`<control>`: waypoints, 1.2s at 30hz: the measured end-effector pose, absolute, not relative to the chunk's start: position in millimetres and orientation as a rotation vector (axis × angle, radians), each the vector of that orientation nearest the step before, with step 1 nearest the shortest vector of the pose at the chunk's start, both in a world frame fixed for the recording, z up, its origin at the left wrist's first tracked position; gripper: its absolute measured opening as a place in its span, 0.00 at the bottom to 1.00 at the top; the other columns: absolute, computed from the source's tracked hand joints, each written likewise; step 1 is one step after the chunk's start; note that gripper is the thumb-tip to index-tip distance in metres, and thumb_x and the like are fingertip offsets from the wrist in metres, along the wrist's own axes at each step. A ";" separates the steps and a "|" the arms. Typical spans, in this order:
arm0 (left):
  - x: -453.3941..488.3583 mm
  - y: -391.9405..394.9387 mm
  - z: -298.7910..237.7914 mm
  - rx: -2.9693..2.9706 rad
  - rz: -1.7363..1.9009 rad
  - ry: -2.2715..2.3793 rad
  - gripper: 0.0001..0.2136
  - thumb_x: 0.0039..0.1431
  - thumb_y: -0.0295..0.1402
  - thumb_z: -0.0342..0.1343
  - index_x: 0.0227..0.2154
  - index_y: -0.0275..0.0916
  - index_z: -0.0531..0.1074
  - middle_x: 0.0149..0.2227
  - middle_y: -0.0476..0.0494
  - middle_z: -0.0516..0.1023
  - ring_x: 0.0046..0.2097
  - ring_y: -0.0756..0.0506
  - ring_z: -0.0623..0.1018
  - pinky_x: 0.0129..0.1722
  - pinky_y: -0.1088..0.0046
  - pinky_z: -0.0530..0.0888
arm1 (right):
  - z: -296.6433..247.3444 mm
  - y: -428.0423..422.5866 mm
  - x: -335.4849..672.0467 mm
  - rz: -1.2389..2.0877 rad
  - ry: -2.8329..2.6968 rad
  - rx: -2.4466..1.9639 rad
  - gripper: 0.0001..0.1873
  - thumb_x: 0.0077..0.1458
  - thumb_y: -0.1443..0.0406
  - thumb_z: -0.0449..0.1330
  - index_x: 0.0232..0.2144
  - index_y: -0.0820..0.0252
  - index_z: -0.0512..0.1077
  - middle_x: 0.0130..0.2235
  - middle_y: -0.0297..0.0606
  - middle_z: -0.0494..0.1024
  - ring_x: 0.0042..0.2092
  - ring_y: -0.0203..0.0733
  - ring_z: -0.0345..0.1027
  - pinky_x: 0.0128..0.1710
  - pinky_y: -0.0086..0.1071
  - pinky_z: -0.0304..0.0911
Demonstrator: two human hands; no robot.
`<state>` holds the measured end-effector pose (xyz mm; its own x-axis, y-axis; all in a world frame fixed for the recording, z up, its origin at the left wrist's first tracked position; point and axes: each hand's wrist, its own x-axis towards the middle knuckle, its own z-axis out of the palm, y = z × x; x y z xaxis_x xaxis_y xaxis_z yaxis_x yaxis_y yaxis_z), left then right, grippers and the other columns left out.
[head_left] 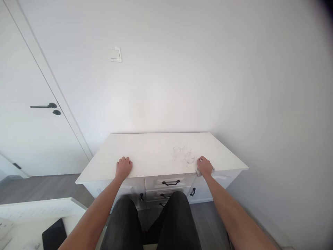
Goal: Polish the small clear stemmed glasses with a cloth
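Note:
My left hand (124,168) rests on the white top of a low cabinet (145,152), near its front edge. Its fingers are curled in, and nothing shows in them. Toward the right end of the same top, my right hand (205,165) is closed on a light grey cloth (198,172), bunched mostly beneath the palm, with only small edges sticking out. Just left of that hand lies a patch of wet-looking ring marks and drops (184,153) on the white surface.
The cabinet front has drawers with black handles (171,182) and doors. A white wall (166,76) with a light switch (115,55) stands behind. At left is a white door with a black handle (43,106); lower left, a white desk (33,206) holds a dark object (54,234).

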<state>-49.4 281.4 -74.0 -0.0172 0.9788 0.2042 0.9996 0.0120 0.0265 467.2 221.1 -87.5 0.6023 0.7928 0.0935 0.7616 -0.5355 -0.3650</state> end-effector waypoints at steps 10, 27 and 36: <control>-49.0 282.1 -75.0 -2.108 -0.229 -2.117 0.16 0.68 0.40 0.59 0.53 0.37 0.73 0.54 0.39 0.77 0.52 0.40 0.79 0.52 0.53 0.77 | -85.8 221.9 468.1 0.129 -1.256 -2.470 0.15 0.68 0.57 0.60 0.51 0.59 0.74 0.50 0.41 0.79 0.45 0.44 0.76 0.46 0.43 0.75; -48.4 282.7 -73.7 -2.120 -0.237 -2.144 0.15 0.68 0.40 0.59 0.53 0.37 0.74 0.54 0.39 0.77 0.51 0.40 0.79 0.51 0.54 0.78 | -83.0 221.5 465.7 0.136 -1.250 -2.487 0.15 0.68 0.57 0.60 0.51 0.58 0.74 0.50 0.41 0.78 0.45 0.44 0.76 0.46 0.43 0.74; -49.0 283.2 -74.5 -2.117 -0.245 -2.153 0.15 0.68 0.40 0.59 0.52 0.37 0.74 0.53 0.40 0.77 0.51 0.40 0.79 0.51 0.55 0.78 | -82.5 220.7 465.1 0.151 -1.255 -2.483 0.15 0.69 0.56 0.60 0.50 0.58 0.74 0.49 0.41 0.78 0.45 0.43 0.75 0.46 0.42 0.74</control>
